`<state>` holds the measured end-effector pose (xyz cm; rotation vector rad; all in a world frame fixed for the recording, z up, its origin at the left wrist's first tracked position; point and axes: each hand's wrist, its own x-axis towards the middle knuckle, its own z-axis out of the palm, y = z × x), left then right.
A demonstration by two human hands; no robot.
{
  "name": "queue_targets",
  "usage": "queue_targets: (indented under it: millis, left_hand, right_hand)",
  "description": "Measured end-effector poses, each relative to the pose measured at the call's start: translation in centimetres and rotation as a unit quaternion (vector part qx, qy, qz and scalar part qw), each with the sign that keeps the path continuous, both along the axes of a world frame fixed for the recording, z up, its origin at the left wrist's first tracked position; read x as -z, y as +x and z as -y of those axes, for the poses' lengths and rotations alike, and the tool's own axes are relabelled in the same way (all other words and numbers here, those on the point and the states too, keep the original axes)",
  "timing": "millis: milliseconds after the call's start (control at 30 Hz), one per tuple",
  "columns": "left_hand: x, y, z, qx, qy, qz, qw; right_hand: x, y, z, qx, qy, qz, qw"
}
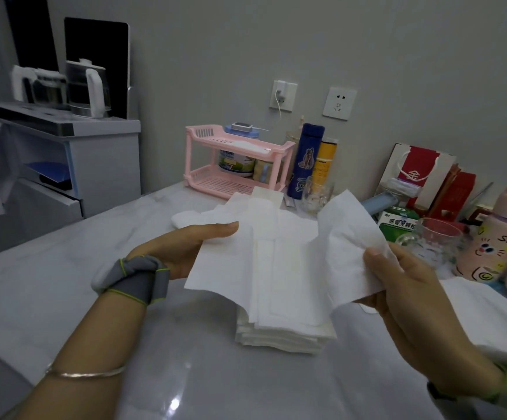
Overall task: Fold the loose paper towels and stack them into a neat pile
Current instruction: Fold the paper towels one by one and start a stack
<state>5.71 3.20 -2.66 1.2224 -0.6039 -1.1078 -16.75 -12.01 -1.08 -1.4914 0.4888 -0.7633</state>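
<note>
A white paper towel (279,262) hangs in the air above the marble table (64,286), held at both sides. My left hand (182,247) pinches its left edge; my right hand (409,301) grips its right side, which is bent upward. Directly below it lies a pile of folded towels (279,334) on the table. More loose white towels lie behind the held one (203,218) and at the right edge (482,310), partly hidden by my right hand.
Along the back stand a pink two-tier rack (215,165), a blue flask (305,159), a yellow tube (324,165), two glass cups (434,241), a green medicine box (397,222) and a pink bottle (494,237). A white cabinet with kettles (88,86) stands left.
</note>
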Motion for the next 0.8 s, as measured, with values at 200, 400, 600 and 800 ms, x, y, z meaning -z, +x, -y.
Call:
queue_targets:
  millis: [200,400,600,800]
  left_hand:
    - [-0.1,-0.2,0.0,-0.005,0.010,0.006,1.000]
    - [0.1,0.1,0.1,-0.018,0.016,0.021,0.999]
    - [0.1,0.1,0.3,-0.010,-0.006,0.025,1.000]
    - [0.2,0.2,0.2,0.002,-0.025,0.022,0.999]
  right_hand:
    - [1.5,-0.3,0.2,0.075,0.115,0.046,0.989]
    - [4.4,-0.4,-1.5,0.095,0.105,0.005,0.990]
    - [5.3,0.0,-2.0,0.074,0.079,-0.034,0.993]
    - [2.7,0.0,-0.6,-0.017,0.154,0.028,0.988]
